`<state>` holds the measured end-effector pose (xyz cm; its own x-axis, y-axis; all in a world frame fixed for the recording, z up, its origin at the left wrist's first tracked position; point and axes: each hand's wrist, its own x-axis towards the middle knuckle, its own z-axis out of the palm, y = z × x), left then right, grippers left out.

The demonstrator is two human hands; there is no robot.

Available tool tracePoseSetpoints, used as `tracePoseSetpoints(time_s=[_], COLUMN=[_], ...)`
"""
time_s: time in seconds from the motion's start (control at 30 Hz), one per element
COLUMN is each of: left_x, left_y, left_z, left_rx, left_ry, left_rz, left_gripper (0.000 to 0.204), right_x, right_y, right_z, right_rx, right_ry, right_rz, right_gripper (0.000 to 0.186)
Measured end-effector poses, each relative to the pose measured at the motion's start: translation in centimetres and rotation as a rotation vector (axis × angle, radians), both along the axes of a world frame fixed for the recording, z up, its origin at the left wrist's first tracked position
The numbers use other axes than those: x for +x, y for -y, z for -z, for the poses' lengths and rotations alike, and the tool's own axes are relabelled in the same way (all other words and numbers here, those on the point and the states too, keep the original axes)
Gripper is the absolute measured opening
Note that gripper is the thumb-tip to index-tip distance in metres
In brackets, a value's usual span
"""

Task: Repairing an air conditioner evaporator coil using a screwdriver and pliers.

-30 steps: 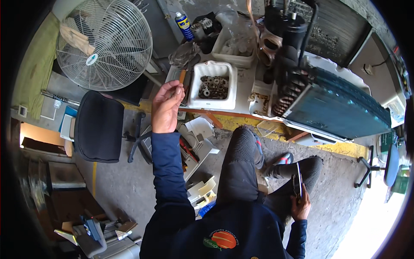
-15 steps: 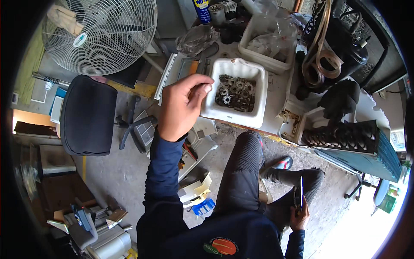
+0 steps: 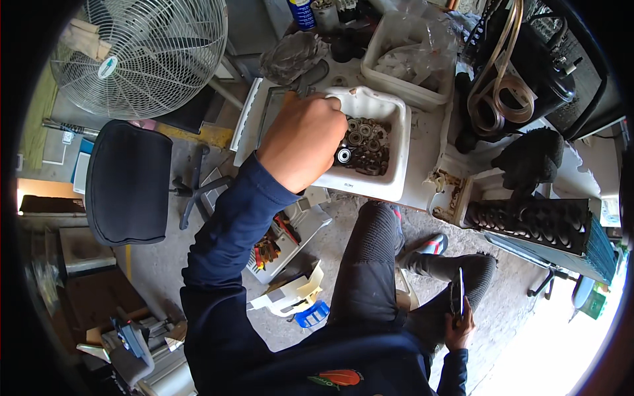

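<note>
A white plastic tub (image 3: 370, 189) on the worktable holds several greasy ball bearings (image 3: 360, 137), one of them a shiny bearing (image 3: 343, 156). Over the tub's left side is my left hand (image 3: 305, 140), back up and fingers curled down. Its fingertips are hidden, so whatever they grip cannot be seen. Low by my right thigh, my right hand (image 3: 460, 328) is closed around a thin, flat dark object (image 3: 457, 295) with a bright edge, seen nearly edge-on; its kind is unclear.
Behind the tub are a bin with plastic bags (image 3: 413, 63), a grey rag (image 3: 294, 58) and a blue spray can (image 3: 302, 13). A black compressor with copper tubing (image 3: 505, 99) stands right, above a finned coil (image 3: 528, 218). Left are a fan (image 3: 142, 53) and black chair (image 3: 129, 181).
My left hand has moved right from the tub's left rim to over its inside, turning knuckles up. The right hand keeps its hold. The whole view has shifted slightly.
</note>
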<state>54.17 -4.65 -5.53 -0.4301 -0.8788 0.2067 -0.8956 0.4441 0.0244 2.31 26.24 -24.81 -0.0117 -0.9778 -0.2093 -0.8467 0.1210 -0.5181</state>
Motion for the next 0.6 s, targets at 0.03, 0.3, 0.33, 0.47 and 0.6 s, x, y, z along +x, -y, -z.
tracePoseSetpoints(time_s=[0.03, 0.3, 0.33, 0.47, 0.6], left_x=[-0.2, 1.7, 1.9, 2.4, 2.5], left_y=[0.2, -0.1, -0.2, -0.5, -0.6], left_z=[0.0, -1.9, -2.1, -1.6, -1.5], left_rx=[0.001, 0.327, 0.372, 0.409, 0.411], left_ry=[0.069, -0.372, -0.477, -0.683, -0.772], left_rz=[0.003, -0.055, -0.072, -0.027, 0.036], left_gripper=[0.017, 0.012, 0.011, 0.011, 0.011], right_x=[-0.1, 0.4, 0.2, 0.3, 0.6], right_y=[-0.2, 0.1, 0.1, 0.1, 0.3], right_z=[0.1, -0.3, -0.1, -0.5, -0.8], right_rx=[0.013, -0.009, -0.038, -0.036, -0.018], right_ry=[0.004, 0.009, 0.005, 0.03, 0.049], right_rz=[0.01, 0.032, 0.016, 0.018, 0.036], right_gripper=[0.07, 0.071, 0.071, 0.071, 0.071])
